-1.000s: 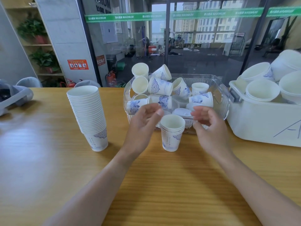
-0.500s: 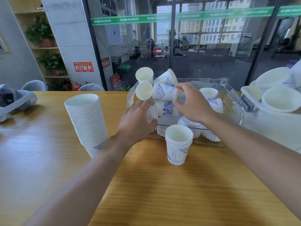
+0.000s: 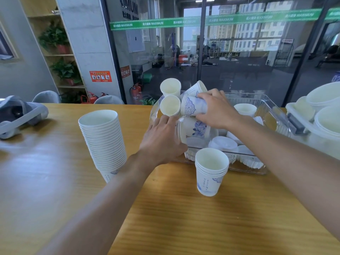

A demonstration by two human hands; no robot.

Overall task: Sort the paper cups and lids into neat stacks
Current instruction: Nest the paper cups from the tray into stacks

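Both hands have moved from the short stack (image 3: 210,172) into the clear bin (image 3: 265,103); right hand (image 3: 219,112) now grips a lying cup (image 3: 193,107); left hand (image 3: 162,138), fingers straight, touches another cup (image 3: 193,128); two more cups likely join the stack.

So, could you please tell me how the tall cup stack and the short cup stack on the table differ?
The tall cup stack holds many more cups than the short cup stack. The tall one stands left of the left hand; the short one stands before the clear bin. Both stand upright, mouths up.
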